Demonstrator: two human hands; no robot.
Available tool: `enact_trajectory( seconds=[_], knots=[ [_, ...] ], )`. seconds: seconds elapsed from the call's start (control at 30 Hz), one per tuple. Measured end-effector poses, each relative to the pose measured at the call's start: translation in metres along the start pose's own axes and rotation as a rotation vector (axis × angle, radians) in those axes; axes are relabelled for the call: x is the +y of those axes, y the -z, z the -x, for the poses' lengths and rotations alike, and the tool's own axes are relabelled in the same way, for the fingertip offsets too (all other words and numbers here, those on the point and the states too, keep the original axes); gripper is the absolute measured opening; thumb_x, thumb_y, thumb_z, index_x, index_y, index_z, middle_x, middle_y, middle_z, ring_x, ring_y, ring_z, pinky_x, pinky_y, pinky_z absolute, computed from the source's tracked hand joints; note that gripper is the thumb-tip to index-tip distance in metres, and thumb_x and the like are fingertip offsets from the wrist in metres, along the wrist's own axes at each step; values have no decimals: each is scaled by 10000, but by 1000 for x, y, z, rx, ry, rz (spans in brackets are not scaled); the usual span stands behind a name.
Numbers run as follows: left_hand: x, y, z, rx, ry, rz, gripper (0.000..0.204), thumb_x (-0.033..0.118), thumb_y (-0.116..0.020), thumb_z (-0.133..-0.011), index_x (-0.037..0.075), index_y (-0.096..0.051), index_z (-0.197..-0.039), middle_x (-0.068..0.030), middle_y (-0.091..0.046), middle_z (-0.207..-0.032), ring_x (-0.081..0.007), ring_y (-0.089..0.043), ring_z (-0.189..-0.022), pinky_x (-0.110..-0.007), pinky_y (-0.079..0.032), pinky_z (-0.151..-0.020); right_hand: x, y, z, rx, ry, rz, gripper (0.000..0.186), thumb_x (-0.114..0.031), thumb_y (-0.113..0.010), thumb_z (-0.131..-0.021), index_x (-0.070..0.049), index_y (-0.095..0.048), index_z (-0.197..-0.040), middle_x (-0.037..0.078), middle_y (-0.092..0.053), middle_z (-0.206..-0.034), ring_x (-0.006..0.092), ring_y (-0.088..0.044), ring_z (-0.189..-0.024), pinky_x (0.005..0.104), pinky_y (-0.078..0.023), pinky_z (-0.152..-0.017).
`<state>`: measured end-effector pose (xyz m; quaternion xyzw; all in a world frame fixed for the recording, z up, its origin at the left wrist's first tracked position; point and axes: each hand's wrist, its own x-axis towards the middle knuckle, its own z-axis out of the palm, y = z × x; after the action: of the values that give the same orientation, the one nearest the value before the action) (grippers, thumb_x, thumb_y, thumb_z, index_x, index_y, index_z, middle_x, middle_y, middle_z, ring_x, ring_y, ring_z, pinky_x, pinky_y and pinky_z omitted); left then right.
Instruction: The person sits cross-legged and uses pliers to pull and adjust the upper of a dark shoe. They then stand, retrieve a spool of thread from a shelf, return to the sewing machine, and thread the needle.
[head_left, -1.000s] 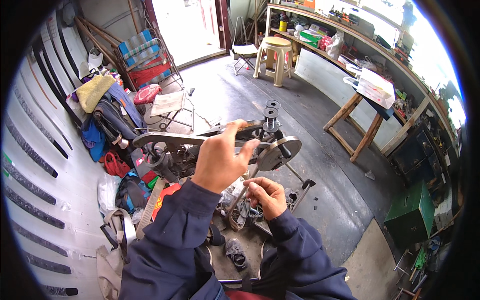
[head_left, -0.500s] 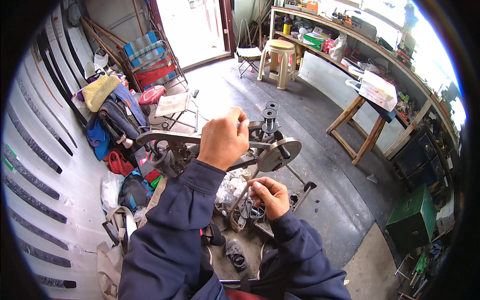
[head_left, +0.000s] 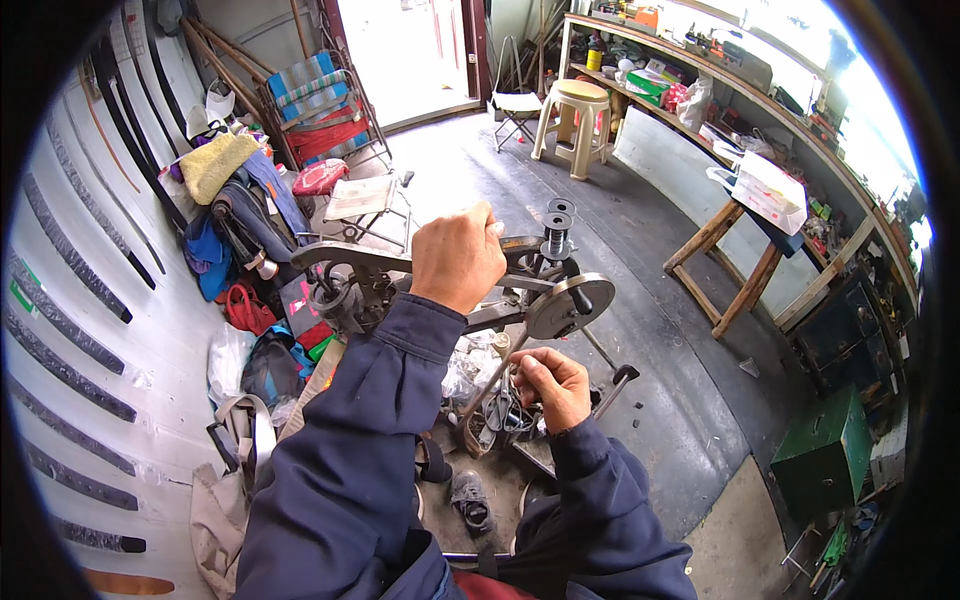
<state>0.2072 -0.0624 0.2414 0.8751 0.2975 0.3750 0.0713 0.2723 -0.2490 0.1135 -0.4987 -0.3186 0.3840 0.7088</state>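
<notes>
A hand-cranked sewing machine (head_left: 372, 259) of worn metal stands in front of me. It has a round wheel (head_left: 570, 310) with a dark crank handle and metal thread spools (head_left: 557, 240) upright on top. My left hand (head_left: 460, 260) is raised over the machine's arm with its fingers curled in, the back of the hand toward me; its fingertips are hidden. Lower and to the right, my right hand (head_left: 556, 390) is closed in a pinch beside a slanting metal leg of the stand. I cannot make out anything between the fingers of either hand.
Below the machine lie plastic bags and metal tools (head_left: 508, 412). Bags and folding chairs (head_left: 315, 105) crowd the left side. A plastic stool (head_left: 575, 125), a wooden stool (head_left: 735, 255) bearing a white bag, a long workbench and a green box (head_left: 822, 448) are to the right.
My left hand has turned slightly, so its knuckles show more and its fingertips less. My right hand stays low in its pinch. The whole view has shifted a little.
</notes>
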Motion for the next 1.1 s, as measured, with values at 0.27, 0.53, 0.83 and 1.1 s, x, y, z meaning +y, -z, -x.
enact_trajectory(
  seconds=[0.27, 0.53, 0.83, 1.1],
  knots=[
    [-3, 15, 26, 42, -27, -8, 120, 148, -661, -916, 47, -672, -852, -212, -671, -704, -418, -688, -703, -500, -526, -640, 1, 0, 1, -2, -17, -7, 245, -175, -622, -1053, 32, -722, -1136, 43, -695, -831, 68, -585, -618, 211, -480, -574],
    [-10, 41, 74, 10, 58, 127, 128, 108, -636, -927, 19, -606, -841, -216, -642, -720, -431, -663, -703, -491, -498, -613, 5, 1, 0, 6, -23, -1, 235, -176, -641, -1044, 32, -724, -1112, 47, -690, -811, 78, -587, -593, 226, -481, -545],
    [-22, 63, 149, 18, 209, 418, 177, 75, -629, -956, -12, -571, -813, -120, -540, -630, -199, -533, -545, -349, -393, -531, 12, -3, 2, 6, -56, 21, 235, -176, -643, -1038, 34, -726, -1107, 44, -690, -810, 77, -581, -588, 216, -471, -552],
    [-34, 95, 170, 4, 315, 565, 165, 76, -623, -969, 0, -585, -828, -48, -519, -647, -117, -485, -590, -302, -378, -549, 18, -9, 1, -34, -17, 84, 241, -179, -640, -1038, 34, -726, -1110, 42, -688, -805, 73, -577, -596, 212, -457, -563]
  ],
)
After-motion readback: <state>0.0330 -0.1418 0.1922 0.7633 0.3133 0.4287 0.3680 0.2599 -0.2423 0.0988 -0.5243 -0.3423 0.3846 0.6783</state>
